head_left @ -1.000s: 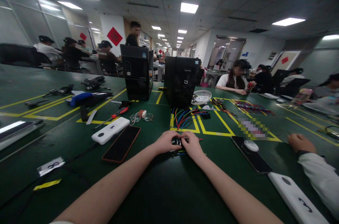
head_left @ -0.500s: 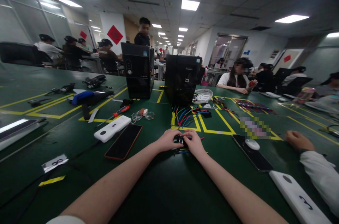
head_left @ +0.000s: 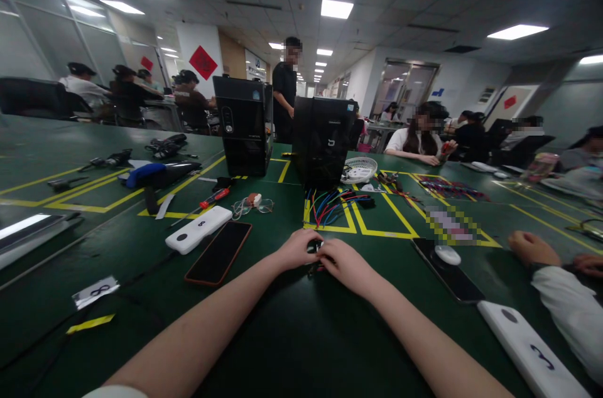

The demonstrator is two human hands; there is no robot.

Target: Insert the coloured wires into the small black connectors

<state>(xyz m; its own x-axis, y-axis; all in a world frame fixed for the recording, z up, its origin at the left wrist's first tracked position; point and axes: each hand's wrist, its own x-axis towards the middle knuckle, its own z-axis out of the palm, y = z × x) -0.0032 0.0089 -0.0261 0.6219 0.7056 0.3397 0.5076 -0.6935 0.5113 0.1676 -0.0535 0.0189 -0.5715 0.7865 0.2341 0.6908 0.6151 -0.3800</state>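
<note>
Both my hands meet at the middle of the green table. My left hand (head_left: 296, 249) is closed around a small black connector (head_left: 313, 247) with thin coloured wires trailing under it. My right hand (head_left: 345, 263) has its fingers curled over the same part from the right, pinching it. Most of the connector is hidden by my fingers. A bundle of red, blue and black cables (head_left: 332, 205) lies just beyond my hands, in front of a black computer case (head_left: 323, 140).
A phone (head_left: 218, 252) and a white power bank (head_left: 198, 230) lie to the left, with a red screwdriver (head_left: 211, 198) and glasses (head_left: 252, 204) behind. A second computer case (head_left: 245, 125) stands at the back. A co-worker's hand (head_left: 532, 248), another phone (head_left: 447, 277) and power bank (head_left: 530, 349) lie at right.
My right hand has shifted slightly toward me and lower over the connector. A standing person behind the computer cases has walked to the right.
</note>
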